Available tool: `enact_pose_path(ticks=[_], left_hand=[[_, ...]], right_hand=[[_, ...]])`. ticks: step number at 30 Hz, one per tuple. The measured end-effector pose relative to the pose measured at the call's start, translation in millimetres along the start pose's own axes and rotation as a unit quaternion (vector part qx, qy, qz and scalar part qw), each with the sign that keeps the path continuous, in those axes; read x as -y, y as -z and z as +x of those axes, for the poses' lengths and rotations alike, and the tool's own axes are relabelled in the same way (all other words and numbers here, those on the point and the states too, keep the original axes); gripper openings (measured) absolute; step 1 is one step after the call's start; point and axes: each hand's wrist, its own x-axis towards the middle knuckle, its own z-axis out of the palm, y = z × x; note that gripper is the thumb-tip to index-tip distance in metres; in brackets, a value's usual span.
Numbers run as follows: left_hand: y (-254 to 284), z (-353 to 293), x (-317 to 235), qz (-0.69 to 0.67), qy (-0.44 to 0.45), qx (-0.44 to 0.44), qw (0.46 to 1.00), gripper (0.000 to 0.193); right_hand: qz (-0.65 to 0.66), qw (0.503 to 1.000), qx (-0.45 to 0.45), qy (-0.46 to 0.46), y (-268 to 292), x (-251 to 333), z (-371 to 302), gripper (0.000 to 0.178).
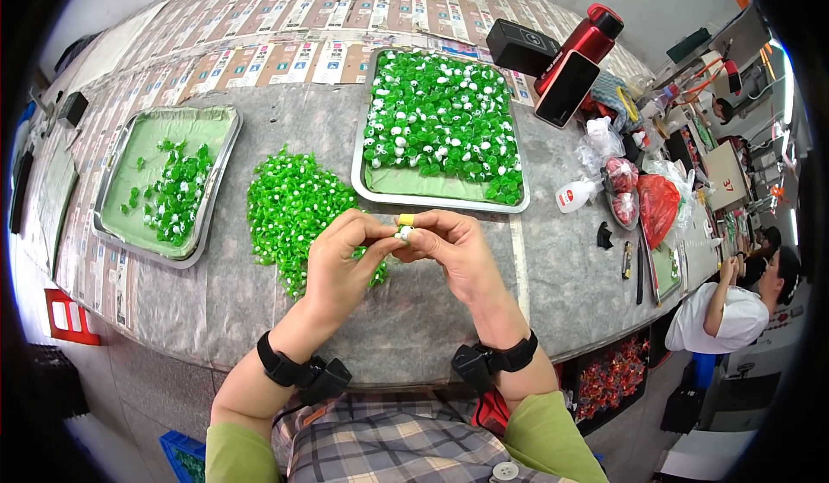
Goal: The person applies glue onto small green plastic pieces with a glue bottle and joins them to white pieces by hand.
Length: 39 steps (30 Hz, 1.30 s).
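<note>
My left hand (pixel 350 246) and my right hand (pixel 452 250) meet over the near middle of the table. Between their pinched fingertips is a small green and white plastic piece (pixel 403 233). Yellow tape or a finger cover (pixel 406 220) wraps one of my right fingers. A loose pile of small green and white pieces (pixel 294 211) lies beside my left hand. Beyond my hands, a metal tray (pixel 440 201) is packed with green pieces bearing white round parts. Another metal tray (pixel 121 172), at the left, holds a smaller heap of them.
Right of the large tray stand a black box (pixel 522 47), a red bottle (pixel 587 43) and a phone (pixel 567 88). A white bottle (pixel 577 195) and a red plastic bag (pixel 658 207) lie farther right. Another person (pixel 721 315) sits at the far right.
</note>
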Motion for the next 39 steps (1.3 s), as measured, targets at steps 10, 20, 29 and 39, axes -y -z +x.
enact_pose_path(ticks=[10, 20, 29, 39], left_hand=[[52.8, 28.8, 33.4, -0.562, 0.186, -0.237, 0.770, 0.014], [59.0, 30.7, 25.2, -0.493, 0.174, -0.208, 0.827, 0.022], [6.4, 8.3, -2.6, -0.010, -0.033, 0.116, 0.993, 0.019], [10.4, 5.1, 2.1, -0.059, 0.067, 0.086, 0.992, 0.013]], right_hand=[[-0.504, 0.855, -0.083, 0.091, 14.8, 11.0, 1.8, 0.009], [-0.671, 0.732, 0.016, 0.116, 20.3, -3.2, 6.0, 0.015], [-0.192, 0.977, 0.071, -0.052, 18.1, 0.8, 1.1, 0.009], [-0.163, 0.959, -0.169, 0.159, 23.0, 27.6, 1.7, 0.006]])
